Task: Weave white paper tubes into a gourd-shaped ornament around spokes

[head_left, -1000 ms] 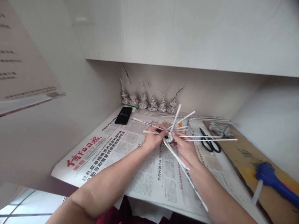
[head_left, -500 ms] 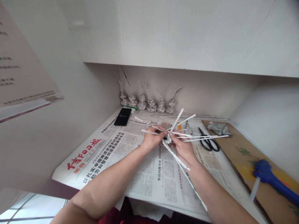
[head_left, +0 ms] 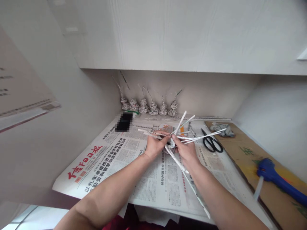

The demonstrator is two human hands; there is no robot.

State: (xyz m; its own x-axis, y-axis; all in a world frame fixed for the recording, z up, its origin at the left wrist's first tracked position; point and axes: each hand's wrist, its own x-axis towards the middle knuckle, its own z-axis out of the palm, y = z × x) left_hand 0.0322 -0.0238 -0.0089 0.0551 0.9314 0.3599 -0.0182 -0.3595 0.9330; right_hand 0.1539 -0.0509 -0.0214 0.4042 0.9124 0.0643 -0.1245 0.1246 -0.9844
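Fingers (head_left: 165,139) hold white rods (head_left: 176,159) over a newspaper-covered tabletop (head_left: 133,148) between pale walls (head_left: 273,121).

On my feed, the paper sticks (head_left: 180,122) fanning from the grip come through white, some flecked with greenish print. Under the grip I see newspaper (head_left: 153,179), pale grey with black columns, its big characters to the left in red. Beyond the grip, the coiled gourds (head_left: 153,109) are mottled white, grey and brown; the phone (head_left: 123,122), to the left, seems black, though pixelation blurs it. Right of the grip I have black scissors (head_left: 213,145), a greyish rag (head_left: 222,126), brown cardboard (head_left: 233,153) marked green and yellow, and a blue glue gun (head_left: 268,171).
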